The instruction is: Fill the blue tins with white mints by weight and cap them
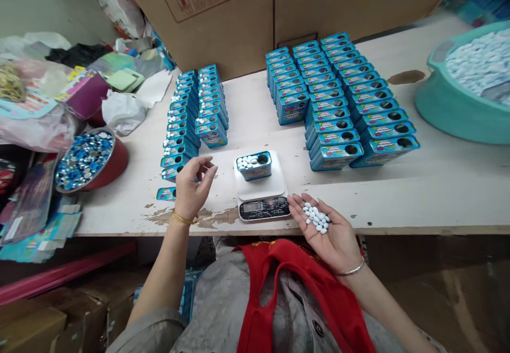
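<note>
A small blue tin stands on the white kitchen scale, white candies heaped on its top beside a dark round hole. Just right of the scale, my right hand lies palm up and cupped, holding a small pile of white candies. My left hand hovers left of the scale, thumb and fingers bent and apart with nothing visible between them. It is nearest the front of two rows of blue tins, many with white candies on top. The hand partly hides the front tins there.
Several rows of blue tins with open holes stand right of centre. A turquoise tub of white candies is at far right. On the left sit a red bowl of blue and silver pieces and plastic bags. Cardboard boxes line the back.
</note>
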The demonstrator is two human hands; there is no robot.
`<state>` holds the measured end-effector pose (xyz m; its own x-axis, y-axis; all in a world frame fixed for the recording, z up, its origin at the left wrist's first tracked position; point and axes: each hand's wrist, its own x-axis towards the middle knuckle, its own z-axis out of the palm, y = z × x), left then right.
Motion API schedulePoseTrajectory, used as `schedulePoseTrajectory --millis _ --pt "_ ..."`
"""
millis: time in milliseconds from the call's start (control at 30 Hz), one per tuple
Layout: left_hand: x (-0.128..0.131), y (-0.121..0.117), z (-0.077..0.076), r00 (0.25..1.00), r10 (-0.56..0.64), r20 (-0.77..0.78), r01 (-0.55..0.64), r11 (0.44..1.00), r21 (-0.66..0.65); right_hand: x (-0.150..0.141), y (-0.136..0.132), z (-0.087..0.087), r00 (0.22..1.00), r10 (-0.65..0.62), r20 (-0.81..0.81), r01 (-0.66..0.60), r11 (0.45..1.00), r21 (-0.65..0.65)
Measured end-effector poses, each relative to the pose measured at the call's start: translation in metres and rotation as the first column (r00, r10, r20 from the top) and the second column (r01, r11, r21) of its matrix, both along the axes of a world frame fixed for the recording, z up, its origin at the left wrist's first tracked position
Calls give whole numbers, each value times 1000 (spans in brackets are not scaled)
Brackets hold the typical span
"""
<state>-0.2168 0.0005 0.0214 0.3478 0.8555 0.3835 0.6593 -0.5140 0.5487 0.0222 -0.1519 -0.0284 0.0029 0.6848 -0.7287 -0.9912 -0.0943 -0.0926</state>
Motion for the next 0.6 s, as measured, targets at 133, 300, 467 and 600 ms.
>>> schedulePoseTrajectory --millis 133,300,467,600 --pt "-1 -3 -8 999 -38 15 38 999 11 -1 2 1 1000 -17 20 17 999 -35" --pt "7 -3 -7 992 -124 22 124 992 15 -3 7 3 999 -4 41 6 998 -55" --pt "15 0 -1 968 -247 -37 247 969 13 -9 14 6 999 19 26 -18 999 -49" --pt "22 10 9 911 -395 -120 396 918 -22 -21 25 9 992 129 6 -129 992 10"
